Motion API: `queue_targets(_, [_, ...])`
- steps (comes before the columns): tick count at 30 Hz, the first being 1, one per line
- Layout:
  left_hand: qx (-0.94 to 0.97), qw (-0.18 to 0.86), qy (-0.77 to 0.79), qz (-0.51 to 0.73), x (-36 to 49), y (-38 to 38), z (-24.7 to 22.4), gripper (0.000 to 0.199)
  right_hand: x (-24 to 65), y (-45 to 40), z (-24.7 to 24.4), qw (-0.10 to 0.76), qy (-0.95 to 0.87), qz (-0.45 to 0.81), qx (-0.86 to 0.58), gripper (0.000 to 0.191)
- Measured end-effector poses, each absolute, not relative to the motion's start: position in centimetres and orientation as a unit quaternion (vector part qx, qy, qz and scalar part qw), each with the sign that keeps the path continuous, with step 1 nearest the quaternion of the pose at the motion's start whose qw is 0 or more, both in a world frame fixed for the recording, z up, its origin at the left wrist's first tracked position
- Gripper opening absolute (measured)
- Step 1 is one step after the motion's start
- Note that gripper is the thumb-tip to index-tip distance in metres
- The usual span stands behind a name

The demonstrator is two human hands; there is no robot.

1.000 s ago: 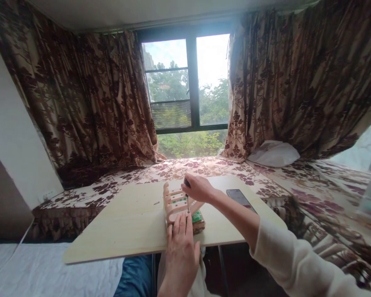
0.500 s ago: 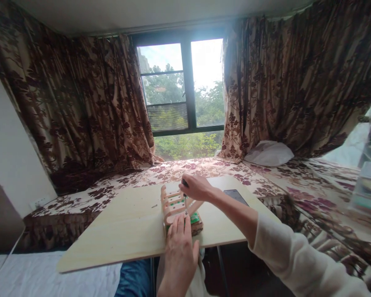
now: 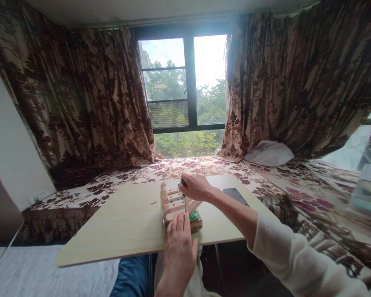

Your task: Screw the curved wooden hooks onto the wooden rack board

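Note:
My right hand (image 3: pixel 193 187) is closed around the dark handle of a screwdriver (image 3: pixel 185 203), its shaft pointing down at a slatted wooden piece (image 3: pixel 172 198). The tip meets the wood close to my left fingertips. My left hand (image 3: pixel 179 241) lies on the near end of the wooden piece, fingers stretched out and pressing on it; what the fingertips touch is partly hidden. Under the wood sits a green and brown box (image 3: pixel 196 225). A small dark bit (image 3: pixel 153 202) lies on the table left of the wooden piece.
The pale wooden table (image 3: pixel 117 227) carries all this, its near edge in front of my lap. A phone (image 3: pixel 235 196) lies at its back right. Behind stand a flower-patterned ledge (image 3: pixel 191 166) and a white bag or cushion (image 3: pixel 269 153).
Both hands stay at the wooden piece, with the screwdriver still upright on it. The view has shifted slightly; otherwise little differs.

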State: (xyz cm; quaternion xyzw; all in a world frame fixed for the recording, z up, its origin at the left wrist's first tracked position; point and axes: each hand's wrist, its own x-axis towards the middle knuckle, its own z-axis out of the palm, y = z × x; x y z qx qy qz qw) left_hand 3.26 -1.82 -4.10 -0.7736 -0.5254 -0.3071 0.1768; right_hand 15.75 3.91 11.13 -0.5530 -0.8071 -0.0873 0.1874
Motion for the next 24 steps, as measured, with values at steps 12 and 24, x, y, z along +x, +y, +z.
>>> queue_targets(12, [-0.772,0.181,-0.535,-0.292,3.6,-2.1,-4.0,0.061,15.1,4.2,12.2,0.140,-0.832,-0.062,-0.533,0.024])
queue_targets(24, [-0.775,0.192,-0.530,-0.284,3.5,-2.1,-3.9,0.061,16.2,4.6,13.5,0.107,-0.861,-0.034,-0.496,0.020])
